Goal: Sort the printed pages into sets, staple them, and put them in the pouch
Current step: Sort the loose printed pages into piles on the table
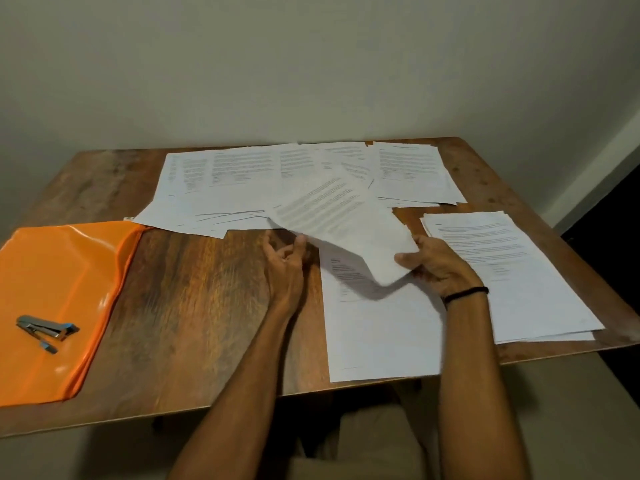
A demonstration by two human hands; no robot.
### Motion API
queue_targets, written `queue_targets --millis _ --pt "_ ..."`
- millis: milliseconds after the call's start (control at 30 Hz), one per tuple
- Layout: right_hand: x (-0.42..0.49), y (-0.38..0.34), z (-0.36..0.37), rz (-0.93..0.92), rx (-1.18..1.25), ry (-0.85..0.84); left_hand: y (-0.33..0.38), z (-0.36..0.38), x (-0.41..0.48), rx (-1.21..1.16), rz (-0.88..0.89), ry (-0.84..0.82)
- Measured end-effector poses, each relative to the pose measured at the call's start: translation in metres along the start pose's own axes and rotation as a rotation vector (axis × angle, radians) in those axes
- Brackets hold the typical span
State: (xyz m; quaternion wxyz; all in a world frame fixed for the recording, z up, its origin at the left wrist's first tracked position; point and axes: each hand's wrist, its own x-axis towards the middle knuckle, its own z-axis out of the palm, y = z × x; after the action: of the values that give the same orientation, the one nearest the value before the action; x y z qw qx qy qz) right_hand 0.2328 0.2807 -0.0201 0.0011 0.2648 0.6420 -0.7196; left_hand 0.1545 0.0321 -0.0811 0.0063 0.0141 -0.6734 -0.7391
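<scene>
Pinching the near corner of a lifted sheet (346,216) with the right hand (436,265), thumb on top. At the sheet's left edge, loosely curled fingers of the left hand (284,261); can't tell if gripping or just touching. Holding it over a near pile (374,327), with a second pile (519,271) just beside and loose pages (242,181) spread across the far side of the table (190,289). Looks like mid-sorting, nowhere near stapling: stapler (46,329) lying on the orange pouch (52,265), far left. Next up, probably: checking the header, then dropping it square on the matching pile.
</scene>
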Motion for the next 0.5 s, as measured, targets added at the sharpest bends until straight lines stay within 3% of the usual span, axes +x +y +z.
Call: queue_targets --millis 200,400,500 --pt "-0.034 0.017 -0.009 -0.021 -0.268 -0.008 0.005 0.002 -0.003 -0.050 0.026 -0.049" --pt "-0.056 0.014 -0.010 -0.115 -0.417 -0.152 0.000 0.001 -0.001 -0.026 0.079 -0.062" --pt "-0.053 0.009 -0.007 -0.124 -0.401 -0.047 0.000 0.000 -0.002 0.030 0.087 -0.094"
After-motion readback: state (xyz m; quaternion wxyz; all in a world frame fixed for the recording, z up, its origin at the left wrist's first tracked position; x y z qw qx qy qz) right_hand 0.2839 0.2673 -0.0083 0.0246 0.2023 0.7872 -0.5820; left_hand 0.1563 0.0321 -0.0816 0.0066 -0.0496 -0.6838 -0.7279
